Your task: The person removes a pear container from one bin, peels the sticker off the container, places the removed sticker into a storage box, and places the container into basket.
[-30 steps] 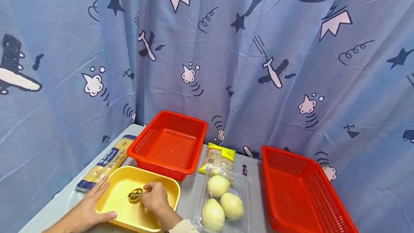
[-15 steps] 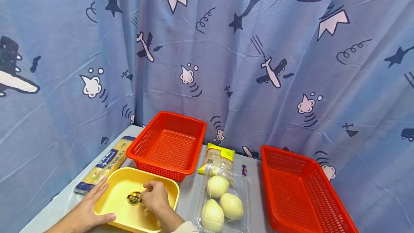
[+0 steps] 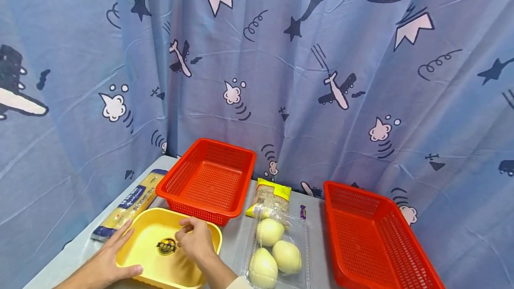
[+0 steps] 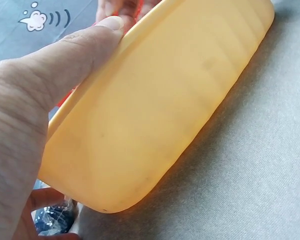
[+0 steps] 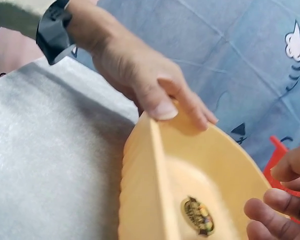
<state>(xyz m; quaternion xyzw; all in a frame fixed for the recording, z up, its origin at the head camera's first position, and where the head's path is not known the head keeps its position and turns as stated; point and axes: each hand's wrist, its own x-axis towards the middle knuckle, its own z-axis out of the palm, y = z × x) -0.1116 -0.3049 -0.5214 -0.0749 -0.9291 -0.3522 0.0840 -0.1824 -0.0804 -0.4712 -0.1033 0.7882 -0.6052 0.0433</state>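
A yellow plastic basin [image 3: 144, 233] stands at the front left of the table. My left hand [image 3: 105, 260] grips its near-left corner; in the left wrist view the thumb lies along the rim and fingers show past the corner. On the basin's floor is a dark round label [image 3: 166, 246] with coloured print. My right hand [image 3: 197, 239] hovers inside the basin beside that label, fingers loosely curled and holding nothing. From the right wrist view, the right fingers [image 5: 277, 210] appear apart from the label.
A spaghetti pack [image 3: 134, 202] lies left of the basin. Behind stands a red basket [image 3: 218, 213]; another red basket [image 3: 335, 235] is at right. Between them are a grain bag [image 3: 273, 195], a wrapped candy [image 3: 303, 212] and a clear box [image 3: 299, 231] holding pale round fruits.
My right hand has drawn slightly up and right, away from the label, so more of the label shows. The left hand keeps its hold on the basin.
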